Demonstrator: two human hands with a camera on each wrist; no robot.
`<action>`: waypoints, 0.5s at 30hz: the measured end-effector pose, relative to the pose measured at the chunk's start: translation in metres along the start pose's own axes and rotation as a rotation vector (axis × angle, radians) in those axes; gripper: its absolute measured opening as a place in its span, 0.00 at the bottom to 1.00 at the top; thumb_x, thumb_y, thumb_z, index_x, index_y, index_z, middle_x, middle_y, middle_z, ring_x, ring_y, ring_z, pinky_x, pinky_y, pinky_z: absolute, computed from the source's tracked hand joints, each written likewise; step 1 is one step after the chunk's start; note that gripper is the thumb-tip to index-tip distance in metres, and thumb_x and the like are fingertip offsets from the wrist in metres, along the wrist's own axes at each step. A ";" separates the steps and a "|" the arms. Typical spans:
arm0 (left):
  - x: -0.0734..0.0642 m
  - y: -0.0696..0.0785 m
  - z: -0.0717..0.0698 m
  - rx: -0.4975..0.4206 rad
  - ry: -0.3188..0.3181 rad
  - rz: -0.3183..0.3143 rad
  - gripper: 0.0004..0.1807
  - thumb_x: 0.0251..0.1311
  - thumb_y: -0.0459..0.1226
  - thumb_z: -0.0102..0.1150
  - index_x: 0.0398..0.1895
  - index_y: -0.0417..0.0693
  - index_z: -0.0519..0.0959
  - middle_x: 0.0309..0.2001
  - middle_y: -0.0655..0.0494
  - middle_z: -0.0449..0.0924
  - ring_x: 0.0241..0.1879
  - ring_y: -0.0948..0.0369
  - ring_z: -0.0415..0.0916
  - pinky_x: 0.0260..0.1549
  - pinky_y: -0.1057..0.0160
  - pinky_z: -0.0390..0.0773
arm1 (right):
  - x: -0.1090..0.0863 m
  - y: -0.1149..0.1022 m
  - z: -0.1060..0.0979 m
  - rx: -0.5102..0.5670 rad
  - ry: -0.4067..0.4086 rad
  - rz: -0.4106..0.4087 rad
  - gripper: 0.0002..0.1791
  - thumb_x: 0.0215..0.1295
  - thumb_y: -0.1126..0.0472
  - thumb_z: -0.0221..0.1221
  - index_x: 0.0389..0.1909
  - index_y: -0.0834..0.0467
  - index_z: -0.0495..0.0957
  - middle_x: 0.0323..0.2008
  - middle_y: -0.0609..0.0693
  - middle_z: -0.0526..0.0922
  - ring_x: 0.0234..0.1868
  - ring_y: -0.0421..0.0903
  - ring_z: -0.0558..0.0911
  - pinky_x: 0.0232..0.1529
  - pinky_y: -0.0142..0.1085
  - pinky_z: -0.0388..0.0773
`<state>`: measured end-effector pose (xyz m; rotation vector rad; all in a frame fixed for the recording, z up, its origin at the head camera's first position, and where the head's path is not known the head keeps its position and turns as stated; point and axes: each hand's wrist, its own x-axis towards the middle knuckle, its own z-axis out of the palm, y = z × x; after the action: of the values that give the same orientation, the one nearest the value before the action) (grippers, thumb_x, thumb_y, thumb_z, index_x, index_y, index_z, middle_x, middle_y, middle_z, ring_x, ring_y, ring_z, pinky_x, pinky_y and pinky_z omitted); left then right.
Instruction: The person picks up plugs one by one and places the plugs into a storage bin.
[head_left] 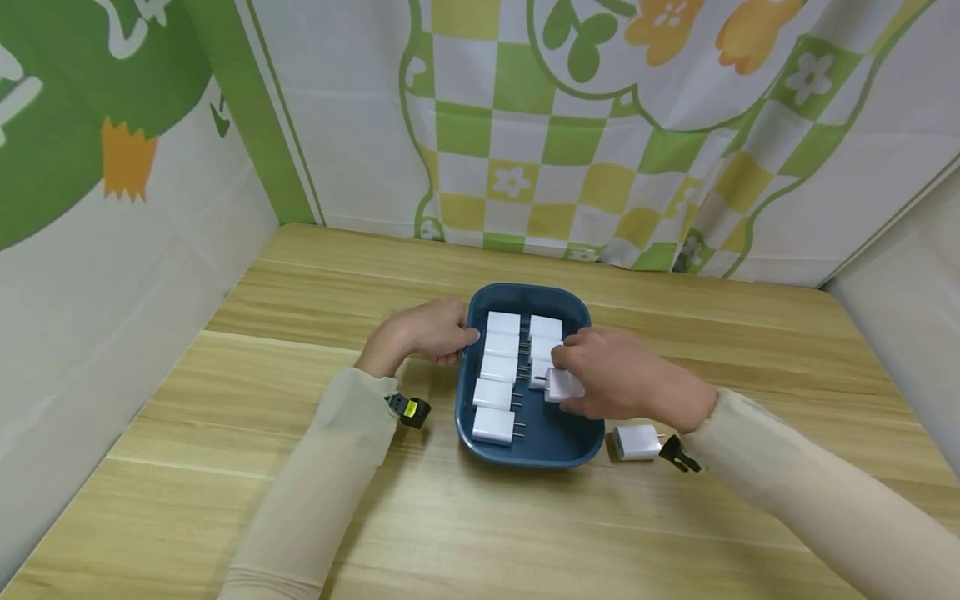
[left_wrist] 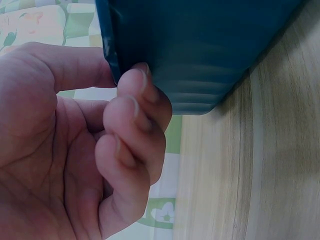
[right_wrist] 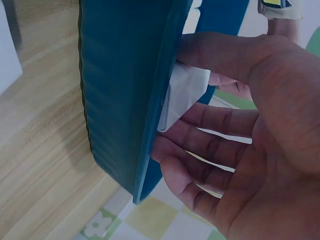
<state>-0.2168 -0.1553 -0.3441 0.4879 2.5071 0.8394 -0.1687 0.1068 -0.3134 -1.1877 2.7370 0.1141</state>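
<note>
A dark blue plastic tray (head_left: 551,437) stands on the table. White plug chargers lie inside it in two columns, several in the left column (head_left: 492,393) with prongs pointing right, others in the right column (head_left: 546,327), partly covered by my right hand. My left hand (head_left: 431,332) pinches the tray's left rim, thumb over the edge and fingers curled against the outer wall (left_wrist: 200,45). Between the thumb and fingers of my right hand (head_left: 618,371) is a white charger (head_left: 562,386), held over the tray's right side with its prongs towards the left.
Another white charger (head_left: 637,442) lies on the wooden table (head_left: 480,533) just right of the tray, close under the right wrist. A patterned curtain (head_left: 555,142) hangs along the table's back edge, and pale walls flank both sides.
</note>
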 end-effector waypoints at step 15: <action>0.000 -0.001 0.000 0.000 -0.005 0.003 0.24 0.76 0.38 0.49 0.18 0.41 0.78 0.16 0.54 0.76 0.15 0.62 0.70 0.20 0.67 0.71 | 0.020 -0.011 0.006 -0.055 -0.115 0.005 0.24 0.58 0.50 0.73 0.48 0.62 0.82 0.40 0.55 0.84 0.39 0.49 0.81 0.41 0.44 0.80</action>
<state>-0.2174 -0.1557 -0.3447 0.4929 2.5023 0.8378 -0.1736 0.0858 -0.3225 -1.1496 2.6532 0.2517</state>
